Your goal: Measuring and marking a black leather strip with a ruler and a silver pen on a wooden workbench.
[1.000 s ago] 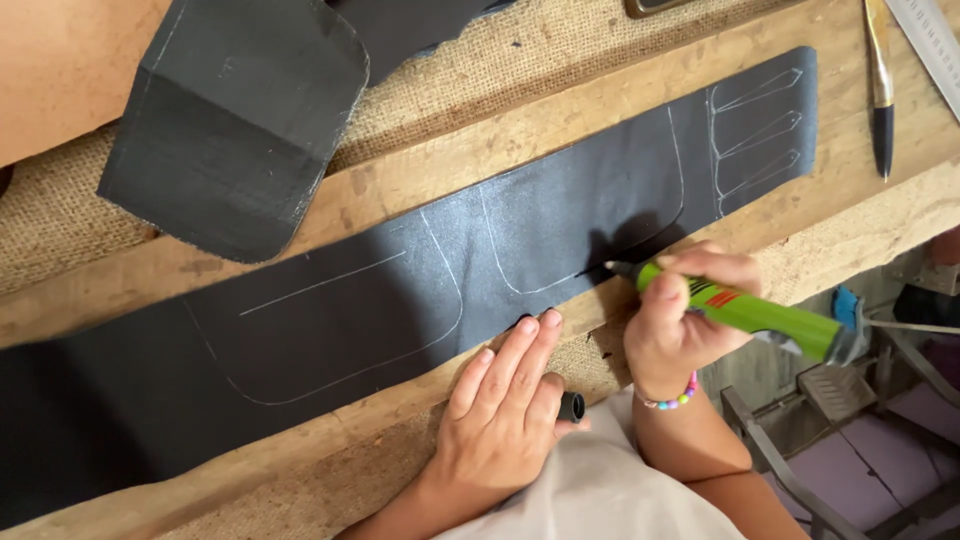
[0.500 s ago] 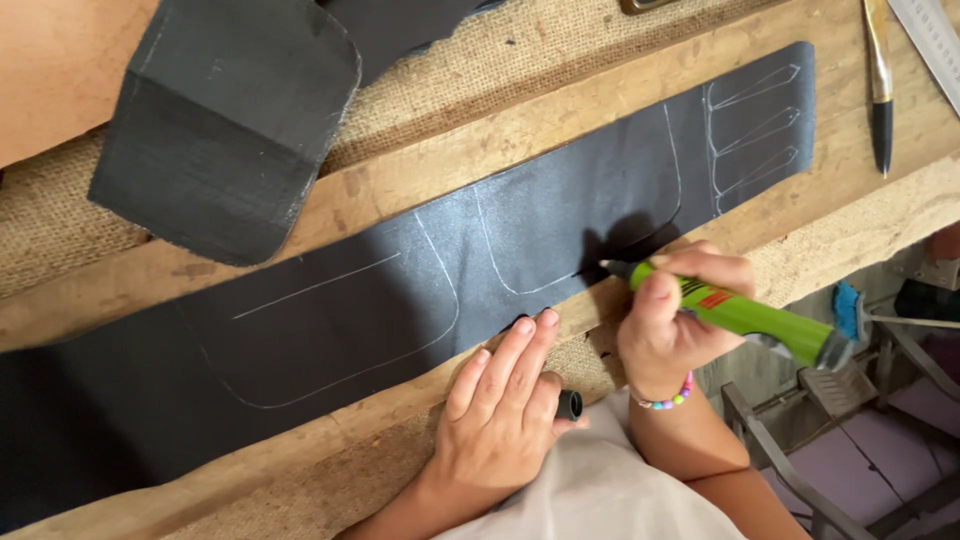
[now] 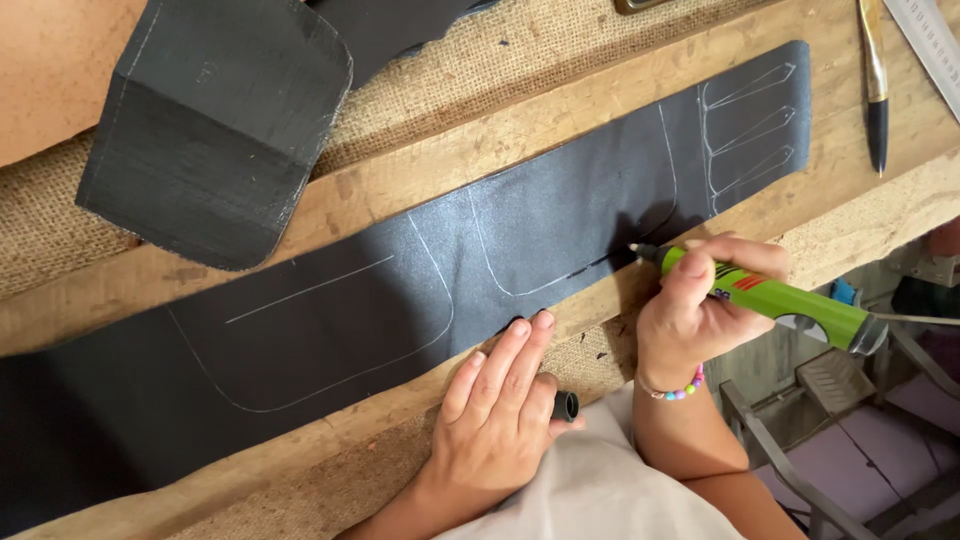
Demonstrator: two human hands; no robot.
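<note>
i am pressing the dark tip of a bright green, thick-barrelled marker pen (image 3: 775,297) onto the lower edge of a long dark grey strip of leather-like material (image 3: 400,300), which is lying slantwise across the rough wooden workbench (image 3: 560,110), running from the lower left up to the upper right. my right hand (image 3: 700,310) is clenching around the pen's barrel, fingers wrapped over it, with a bracelet of small coloured beads (image 3: 675,390) sitting on the wrist. the tip is touching the strip just where a pale drawn curve is meeting the edge nearest me.

my left hand (image 3: 500,420) is lying flat and open on the bench edge, fingertips resting on the strip's near edge, and a small black pen cap (image 3: 566,405) is sitting tucked against its thumb side; i cannot tell whether i am gripping the cap or it is only resting there.

the strip is carrying pale outlines: two large round-cornered shapes, and several narrow pointed ones near the far right end.

above the strip, a coarse tan burlap cloth (image 3: 520,60) is lying over the bench, and a separate dark grey, round-cornered piece of the same material (image 3: 215,130) is resting on it at the upper left. at the upper right, a slim gold and black pen (image 3: 875,80) is lying beside a pale ruler (image 3: 935,40).
</note>
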